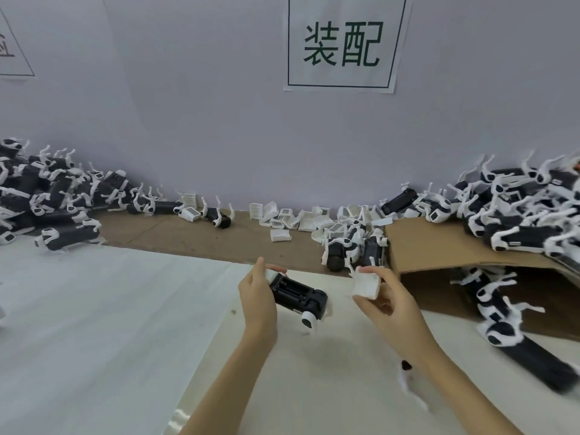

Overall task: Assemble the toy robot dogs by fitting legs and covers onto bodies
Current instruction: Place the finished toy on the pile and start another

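My left hand point(255, 296) grips a black toy dog body point(298, 295) with white legs, held belly-up so its open battery bay faces me. A white leg joint point(309, 321) hangs at its lower right end. My right hand point(384, 299) pinches a white cover point(365, 285) between thumb and fingers, a short way to the right of the body and apart from it. Both are held above the white table sheet point(110, 324).
Loose white covers point(301, 219) lie along the wall at centre. Piles of black-and-white dogs sit at the left point(47, 199) and on the right cardboard point(518, 215). More dogs lie under the cardboard flap point(502, 309). A paper sign point(343, 42) hangs on the wall.
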The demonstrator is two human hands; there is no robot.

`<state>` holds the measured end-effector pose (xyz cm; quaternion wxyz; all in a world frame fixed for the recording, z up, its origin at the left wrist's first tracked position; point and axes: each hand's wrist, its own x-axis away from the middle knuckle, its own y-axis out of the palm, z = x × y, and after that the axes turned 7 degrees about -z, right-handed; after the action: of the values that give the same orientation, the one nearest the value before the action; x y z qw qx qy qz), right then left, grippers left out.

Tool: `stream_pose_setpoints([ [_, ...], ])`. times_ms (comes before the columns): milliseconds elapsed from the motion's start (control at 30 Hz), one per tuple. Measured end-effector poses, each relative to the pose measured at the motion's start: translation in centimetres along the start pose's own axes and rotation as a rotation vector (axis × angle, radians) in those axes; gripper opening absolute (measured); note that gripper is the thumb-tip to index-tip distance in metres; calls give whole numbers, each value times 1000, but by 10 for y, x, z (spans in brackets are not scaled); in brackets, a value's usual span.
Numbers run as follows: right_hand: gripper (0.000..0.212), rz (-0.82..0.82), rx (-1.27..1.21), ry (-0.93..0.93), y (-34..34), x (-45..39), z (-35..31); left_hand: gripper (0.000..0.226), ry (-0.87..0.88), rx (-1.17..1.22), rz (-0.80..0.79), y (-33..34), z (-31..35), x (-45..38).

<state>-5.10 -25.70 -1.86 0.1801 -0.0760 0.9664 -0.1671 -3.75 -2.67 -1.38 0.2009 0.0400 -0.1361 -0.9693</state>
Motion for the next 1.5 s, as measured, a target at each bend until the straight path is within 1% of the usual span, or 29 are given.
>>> stream_pose_setpoints([
  [67, 30, 93, -185, 30, -3, 14, -3, 57, -4, -41, -55, 9, 0, 9],
  [100, 26, 142, -237, 37, -5, 18, -3, 56, -3, -53, -75, 12, 0, 13],
  [133, 25, 178, -257, 42, -6, 21, -3, 55, 3, -54, -92, 15, -1, 17],
  [233, 21, 212, -329, 92, -8, 23, 1, 54, 19, -76, -111, 20, -3, 26],
  [367, 43, 230, -504, 108, -8, 21, 1, 52, -16, -75, -137, 25, -3, 31],
  [400, 44, 219, -517, 101, -8, 22, 0, 52, -26, -80, -140, 26, -2, 32],
  [500, 28, 193, -381, 40, -10, 24, -4, 50, -21, -115, -154, 27, -2, 33],
  [567, 27, 182, -327, 12, -9, 24, -5, 49, -2, -135, -153, 27, -3, 32],
  [633, 28, 147, -351, 33, -8, 25, -6, 49, 11, -143, -160, 27, -5, 33],
  [700, 21, 61, -490, 101, -8, 25, -8, 49, 20, -151, -171, 27, -7, 34],
  [733, 25, 16, -542, 134, -9, 26, -9, 49, 20, -160, -174, 27, -7, 34],
  [767, 34, -18, -556, 157, -11, 27, -9, 49, 18, -165, -177, 27, -8, 35],
  [833, 48, -57, -541, 178, -12, 29, -10, 49, 12, -166, -177, 28, -9, 36],
  [933, 52, -27, -570, 178, -9, 30, -13, 49, 8, -170, -169, 29, -8, 36],
  [1067, 41, 11, -588, 180, -7, 29, -14, 49, -11, -173, -158, 28, -9, 34],
  [1200, 38, 67, -527, 165, -3, 31, -10, 50, -17, -171, -151, 29, -10, 34],
  [1333, 47, 62, -450, 225, 0, 32, -4, 50, -24, -173, -153, 29, -10, 33],
  [1500, 46, 159, -613, 265, -2, 30, -11, 53, -22, -172, -153, 29, -9, 33],
])
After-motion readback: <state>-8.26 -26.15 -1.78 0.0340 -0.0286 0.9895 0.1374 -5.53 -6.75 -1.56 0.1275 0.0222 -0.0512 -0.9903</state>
